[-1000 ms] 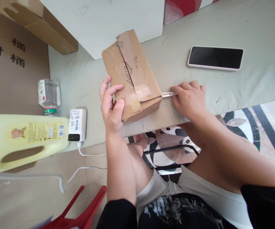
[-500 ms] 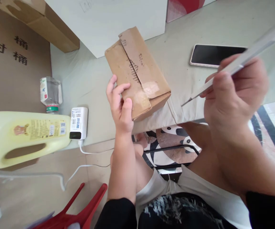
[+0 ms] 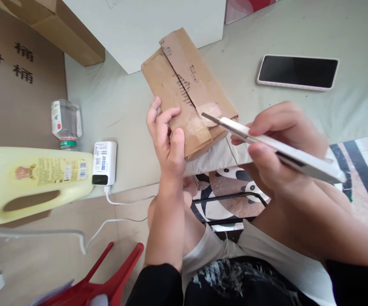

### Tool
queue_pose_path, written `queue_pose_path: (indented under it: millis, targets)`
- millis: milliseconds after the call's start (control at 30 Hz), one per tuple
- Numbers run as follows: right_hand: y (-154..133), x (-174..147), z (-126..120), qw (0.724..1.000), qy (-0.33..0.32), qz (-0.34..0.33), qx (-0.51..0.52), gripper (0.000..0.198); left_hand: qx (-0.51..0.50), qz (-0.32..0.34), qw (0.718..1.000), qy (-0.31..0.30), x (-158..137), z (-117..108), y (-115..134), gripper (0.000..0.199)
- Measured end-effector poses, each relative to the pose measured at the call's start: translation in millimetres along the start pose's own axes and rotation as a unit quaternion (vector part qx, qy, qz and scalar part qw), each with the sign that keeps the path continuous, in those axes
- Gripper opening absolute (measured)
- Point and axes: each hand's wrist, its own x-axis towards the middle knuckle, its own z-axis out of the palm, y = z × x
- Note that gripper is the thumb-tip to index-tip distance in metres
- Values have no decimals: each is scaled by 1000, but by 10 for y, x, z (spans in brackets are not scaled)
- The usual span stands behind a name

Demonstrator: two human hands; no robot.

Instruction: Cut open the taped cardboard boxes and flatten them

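My left hand (image 3: pixel 169 136) grips the near left corner of a brown cardboard box (image 3: pixel 184 85), fingers on its top and thumb along the near edge. A torn seam runs lengthwise over the box top, with clear tape across its near end. My right hand (image 3: pixel 286 144) is closed around a white utility knife (image 3: pixel 267 142) with its blade out. The blade tip points left and lies over the taped end of the seam; whether it touches the box I cannot tell.
A phone (image 3: pixel 298 72) lies on the cloth-covered table. Left stand a white power bank (image 3: pixel 104 163) with a cable, a yellow jug (image 3: pixel 37 170), a clear bottle (image 3: pixel 66 123) and large cartons (image 3: pixel 21 97). A white box (image 3: pixel 158 29) is behind. A red chair (image 3: pixel 104 280) stands below.
My right hand has swung the knife round from pointing down-left beside the box to lying over its taped seam. My left hand and the box have shifted slightly right.
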Motion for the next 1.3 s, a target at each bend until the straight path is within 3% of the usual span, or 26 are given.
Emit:
queue_pose_path:
  millis: [100, 367, 600, 900, 1100, 1300]
  targets:
    - [-36, 17, 49, 998, 10, -62, -17, 9, 8, 21, 1000, 17, -5, 15, 0, 39]
    - [-84, 15, 54, 990, 38, -102, -85, 11, 26, 20, 999, 10, -5, 14, -53, 46]
    - [-97, 22, 74, 989, 25, -104, -103, 12, 52, 73, 996, 6, -3, 0, -136, 38]
    - [-80, -20, 68, 997, 23, -21, -73, 11, 60, 72, 996, 5, -5, -10, -186, 40]
    - [-49, -15, 89, 999, 10, 30, -20, 14, 50, 10, 998, 22, -1, 20, -57, 47]
    - [-33, -13, 63, 999, 7, 53, -5, 12, 29, -3, 1000, 11, 9, 13, 3, 41]
